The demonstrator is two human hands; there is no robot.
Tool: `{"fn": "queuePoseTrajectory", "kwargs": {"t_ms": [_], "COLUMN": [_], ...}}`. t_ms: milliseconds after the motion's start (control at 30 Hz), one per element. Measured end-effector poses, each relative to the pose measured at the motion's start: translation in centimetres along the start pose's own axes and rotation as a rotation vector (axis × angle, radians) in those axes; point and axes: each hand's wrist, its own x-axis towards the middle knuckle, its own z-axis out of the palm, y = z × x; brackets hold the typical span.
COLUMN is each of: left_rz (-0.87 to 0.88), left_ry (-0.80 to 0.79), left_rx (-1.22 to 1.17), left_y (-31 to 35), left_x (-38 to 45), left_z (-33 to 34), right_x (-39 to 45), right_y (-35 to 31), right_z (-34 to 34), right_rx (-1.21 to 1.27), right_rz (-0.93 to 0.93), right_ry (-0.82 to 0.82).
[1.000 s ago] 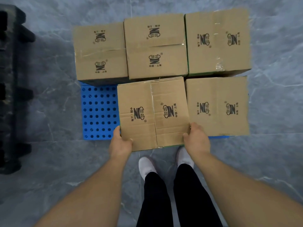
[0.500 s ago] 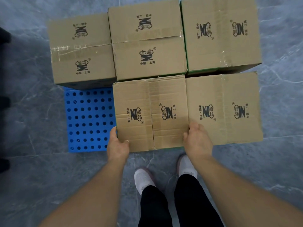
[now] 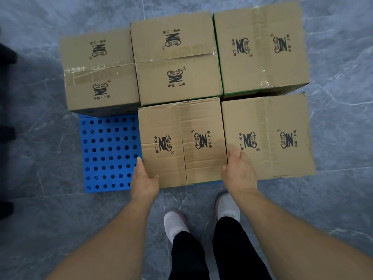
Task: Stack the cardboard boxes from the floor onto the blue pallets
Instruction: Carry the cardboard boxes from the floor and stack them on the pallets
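You stand on a grey marbled floor (image 3: 333, 209) with a blue pallet (image 3: 109, 152) in front of you; its perforated top shows only at the near left. Five cardboard boxes cover the rest. In the far row the left box (image 3: 100, 71), the middle box (image 3: 175, 57) and the right box (image 3: 260, 49) sit side by side, touching. In the near row the right-hand box (image 3: 268, 136) sits just beside the near middle box (image 3: 181, 142), which is the one you handle; it lies flat, its far edge against the far middle box.

Your left hand (image 3: 144, 179) holds the near left corner of that box, thumb on top, fingers hidden down the side. Your right hand (image 3: 239, 172) rests at its near right corner, over the seam with the neighbouring box; whether its fingers curl or lie flat, you cannot tell. Your white shoes (image 3: 175, 223) stand just short of the pallet.
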Motion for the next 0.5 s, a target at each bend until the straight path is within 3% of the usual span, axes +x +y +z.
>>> {"fn": "queuePoseTrajectory", "kwargs": {"t_ms": [300,500], "left_rz": [0.082,0.16], "left_ry": [0.042,-0.012], "left_rx": [0.031,0.057], "left_y": [4.2,6.7], "left_x": [-8.4,-16.9], "left_z": [-2.7,-4.5], "right_x": [-4.9,-10.3], "right_y": [0.1,-0.2], "right_z": [-7.5,-13.1], "right_rx": [-0.082,-0.128], "right_rz": [-0.071,-0.152], "right_ry": [0.031,0.023]}}
